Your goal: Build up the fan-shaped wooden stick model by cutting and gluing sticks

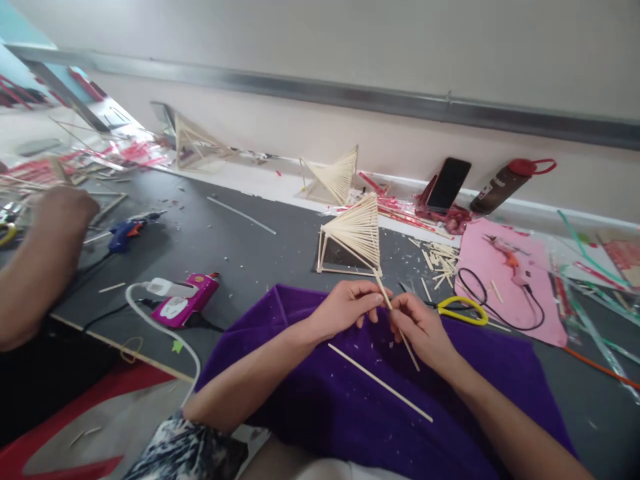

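Observation:
My left hand and my right hand meet over a purple cloth, both pinching a thin wooden stick that slants down to the right. A second, longer stick lies loose on the cloth below my hands. Just beyond my hands a fan-shaped stick frame stands on the dark table.
Yellow-handled scissors lie right of my hands, beside a pink sheet with a cable. A pink device with a white plug sits left. Another person's arm reaches in at far left, near a blue glue gun. More stick frames, a phone and a bottle line the wall.

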